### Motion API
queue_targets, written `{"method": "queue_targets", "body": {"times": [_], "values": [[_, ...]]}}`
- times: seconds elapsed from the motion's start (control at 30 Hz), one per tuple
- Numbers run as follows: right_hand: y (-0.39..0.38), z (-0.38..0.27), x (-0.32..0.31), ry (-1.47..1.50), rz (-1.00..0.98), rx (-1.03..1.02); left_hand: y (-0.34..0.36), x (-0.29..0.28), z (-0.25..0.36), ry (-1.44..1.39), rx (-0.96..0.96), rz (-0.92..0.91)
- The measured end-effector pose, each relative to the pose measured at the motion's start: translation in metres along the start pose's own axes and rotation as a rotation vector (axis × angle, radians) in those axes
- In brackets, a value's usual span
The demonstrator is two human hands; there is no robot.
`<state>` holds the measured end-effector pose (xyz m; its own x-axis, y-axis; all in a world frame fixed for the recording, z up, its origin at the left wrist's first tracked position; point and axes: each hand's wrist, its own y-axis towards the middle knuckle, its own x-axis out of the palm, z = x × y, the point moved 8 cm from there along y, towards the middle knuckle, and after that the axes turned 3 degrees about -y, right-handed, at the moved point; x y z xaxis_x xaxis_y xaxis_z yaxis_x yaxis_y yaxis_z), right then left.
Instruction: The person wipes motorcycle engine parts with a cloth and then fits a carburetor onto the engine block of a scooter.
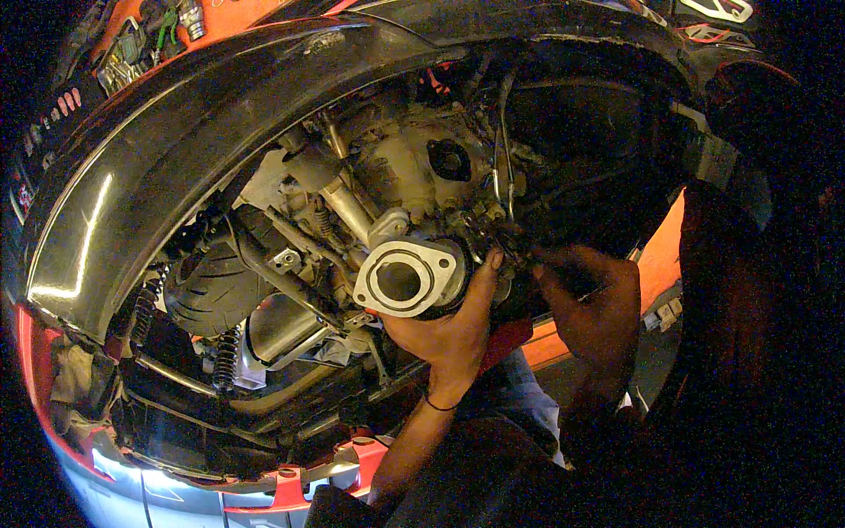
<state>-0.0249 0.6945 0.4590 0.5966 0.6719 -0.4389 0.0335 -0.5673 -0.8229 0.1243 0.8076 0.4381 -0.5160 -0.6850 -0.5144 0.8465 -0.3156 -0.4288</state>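
**Bare Hands at the Heart of the Machine**

A flanged metal part (424, 253), its round mouth turned toward the camera, sits in the left hand (444, 336) amid the exposed workings of a vehicle. The left fingers curl beneath it and the thumb rises along its far side. The right hand (594, 295) meets dark fittings (502, 242) behind the part, thumb and fingers drawn close; shadow hides whether they pinch anything.

The piece looks rigid and fairly heavy for its size, probably slick if oily. Its thick body offers the surest hold, cradled from below; the smooth flange face is best spared knocks, and the small fittings are likely the fragile side.

No counter bears it: it hangs within the vehicle's open body, framed by a glossy dark panel (176, 167). A ribbed tyre (216, 295) and a coil spring (226, 361) stand to the left. Beyond, hand tools (128, 62) lie on an orange surface (231, 19) in a dim room.
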Motion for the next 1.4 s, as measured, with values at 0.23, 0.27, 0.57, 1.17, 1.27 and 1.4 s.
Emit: {"method": "queue_targets", "body": {"times": [0.23, 0.27, 0.57, 1.17, 1.27, 1.4], "values": [[-0.003, 0.004, 0.005, -0.047, 0.052, -0.053, -0.001, 0.0, -0.009, -0.108, -0.149, 0.021], [-0.004, 0.0, 0.006, -0.081, 0.089, -0.118, 0.004, -0.002, -0.006, -0.028, -0.114, 0.014], [-0.018, -0.034, 0.001, -0.225, 0.312, -0.62, 0.02, -0.005, -0.02, -0.212, -0.564, -0.093], [0.042, 0.031, 0.041, 0.597, -0.286, 0.023, 0.032, 0.01, -0.023, -0.49, -0.748, -0.399], [0.044, 0.018, 0.05, 0.62, -0.381, -0.006, 0.032, 0.012, -0.03, -0.536, -0.806, -0.385], [0.046, 0.01, 0.054, 0.638, -0.394, 0.024, 0.037, 0.021, -0.028, -0.424, -0.689, -0.577]]}}
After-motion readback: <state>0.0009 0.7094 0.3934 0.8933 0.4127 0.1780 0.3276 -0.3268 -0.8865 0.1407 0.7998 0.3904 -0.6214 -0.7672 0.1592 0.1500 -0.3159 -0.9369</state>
